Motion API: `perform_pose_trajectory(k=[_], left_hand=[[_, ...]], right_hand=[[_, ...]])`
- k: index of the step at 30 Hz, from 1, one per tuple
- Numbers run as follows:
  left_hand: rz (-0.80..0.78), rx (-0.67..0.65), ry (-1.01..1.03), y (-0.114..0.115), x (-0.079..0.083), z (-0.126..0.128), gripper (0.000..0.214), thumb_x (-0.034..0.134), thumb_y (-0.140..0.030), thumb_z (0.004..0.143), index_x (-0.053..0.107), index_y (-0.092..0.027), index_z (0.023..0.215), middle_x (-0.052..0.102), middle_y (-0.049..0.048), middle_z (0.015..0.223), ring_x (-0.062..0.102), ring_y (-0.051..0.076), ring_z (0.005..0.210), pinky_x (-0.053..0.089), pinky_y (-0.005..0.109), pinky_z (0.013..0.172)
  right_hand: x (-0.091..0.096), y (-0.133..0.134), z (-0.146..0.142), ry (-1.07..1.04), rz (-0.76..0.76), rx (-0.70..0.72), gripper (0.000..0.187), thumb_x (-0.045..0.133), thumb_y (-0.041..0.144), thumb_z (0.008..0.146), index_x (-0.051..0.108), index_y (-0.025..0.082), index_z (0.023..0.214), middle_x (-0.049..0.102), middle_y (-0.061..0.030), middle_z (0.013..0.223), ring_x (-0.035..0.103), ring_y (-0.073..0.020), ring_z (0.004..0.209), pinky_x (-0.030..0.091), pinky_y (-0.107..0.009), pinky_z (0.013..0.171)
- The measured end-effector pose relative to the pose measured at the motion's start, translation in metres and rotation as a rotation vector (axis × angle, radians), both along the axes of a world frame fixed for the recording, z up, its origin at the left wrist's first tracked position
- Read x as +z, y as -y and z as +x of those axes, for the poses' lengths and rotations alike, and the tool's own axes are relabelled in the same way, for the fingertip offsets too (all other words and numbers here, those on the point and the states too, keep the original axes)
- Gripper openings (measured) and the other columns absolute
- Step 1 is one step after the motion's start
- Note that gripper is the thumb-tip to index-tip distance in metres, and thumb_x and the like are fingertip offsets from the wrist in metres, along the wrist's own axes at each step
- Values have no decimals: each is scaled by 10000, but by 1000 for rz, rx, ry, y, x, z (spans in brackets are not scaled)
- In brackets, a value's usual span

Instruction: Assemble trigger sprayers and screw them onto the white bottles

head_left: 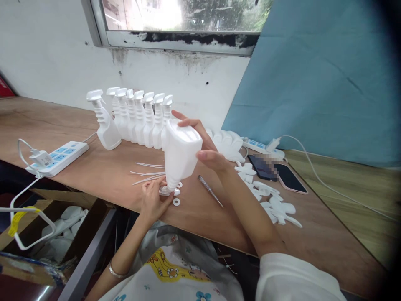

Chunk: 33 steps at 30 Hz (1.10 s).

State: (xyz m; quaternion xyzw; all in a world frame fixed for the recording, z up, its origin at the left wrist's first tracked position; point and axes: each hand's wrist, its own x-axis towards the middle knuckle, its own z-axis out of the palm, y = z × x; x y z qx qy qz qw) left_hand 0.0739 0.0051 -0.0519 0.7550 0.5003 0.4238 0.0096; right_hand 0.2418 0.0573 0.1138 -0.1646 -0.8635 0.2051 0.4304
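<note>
See one long counter (109, 171) of brown wood grain. Find one blue cloth (313, 75) hanging smooth and slightly creased beyond its right side. Note one open cardboard box (72, 195) at lower left, filled with white plastic pieces too jumbled to number. Count eight upright bottles (148, 131) in glossy white plastic, ridged at the shoulders and topped by angular trigger heads (158, 99), with the leftmost slightly forward. At right, see one heap of curved white parts (280, 205), too overlapped to count.

Find one more white bottle (181, 152), smooth and round-cornered, tipped upside down above the counter, neck at one small white piece (175, 192). Count two bare hands, apart from each other: right hand (208, 146) clamped around the bottle's base, left hand (153, 200) closed about the small piece.

Count two power strips (69, 154) of white plastic, two flat phones (290, 177), one slim metallic tool (210, 191), at least four thin straight tubes (144, 179), and two flat white rings (176, 202) just beside the small piece.
</note>
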Motion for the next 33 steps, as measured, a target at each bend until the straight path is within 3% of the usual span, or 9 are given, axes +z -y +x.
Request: perform_pose_trajectory(k=[6, 9, 13, 16, 23, 27, 30, 33], left_hand=[[-1, 4, 9, 1, 2, 0, 445, 576, -330, 762, 411, -197, 1153, 649, 58, 924, 593, 227, 897, 337, 388, 808], [22, 35, 16, 0, 1, 0, 469, 594, -330, 749, 402, -197, 1156, 649, 55, 911, 601, 224, 878, 335, 382, 805], [53, 73, 12, -1, -2, 0, 467, 607, -324, 739, 402, -197, 1139, 649, 46, 885, 608, 221, 839, 332, 370, 800], [56, 79, -1, -1, -2, 0, 481, 618, -330, 735, 398, -194, 1140, 648, 47, 895, 608, 219, 836, 328, 367, 800], [13, 73, 21, -1, 0, 1, 445, 609, -333, 741, 415, -203, 1119, 645, 40, 917, 613, 207, 864, 327, 363, 812], [-10, 82, 19, -1, -1, 1, 436, 606, -357, 739, 418, -197, 1099, 645, 45, 912, 613, 212, 864, 329, 369, 815], [0, 85, 14, -1, -2, 1, 447, 611, -370, 735, 419, -193, 1098, 647, 39, 898, 610, 214, 858, 330, 370, 809], [6, 87, 15, -1, -2, 1, 451, 623, -358, 728, 425, -194, 1098, 647, 34, 893, 609, 211, 846, 330, 367, 806]], right_hand=[[-6, -18, 11, -58, -102, 11, 659, 475, 702, 663, 365, 270, 1148, 264, -92, 1403, 489, -241, 1096, 481, -432, 789], [-3, -13, 14, -42, -94, -69, 565, 445, 648, 738, 417, 270, 1157, 312, -71, 1375, 479, -206, 1083, 473, -376, 809], [8, 4, 18, 30, 7, -190, 390, 374, 504, 856, 478, 260, 1142, 464, -49, 1262, 506, -166, 984, 466, -319, 765], [13, 10, 20, 73, 124, -268, 361, 494, 444, 820, 494, 257, 1129, 556, -34, 1111, 517, -151, 872, 462, -298, 709], [7, 12, 11, -23, 264, -458, 361, 622, 452, 723, 530, 208, 973, 569, -28, 923, 511, -146, 770, 450, -313, 694], [11, 19, 12, -4, 152, -307, 244, 453, 338, 852, 519, 206, 1047, 558, -23, 880, 504, -123, 719, 446, -297, 683], [14, 22, 16, -9, 70, -185, 243, 434, 241, 848, 527, 213, 1071, 564, -31, 944, 524, -128, 789, 459, -292, 728], [14, 20, 17, -20, 94, -158, 265, 456, 194, 824, 538, 228, 1073, 561, -38, 1018, 529, -147, 896, 461, -323, 805]])
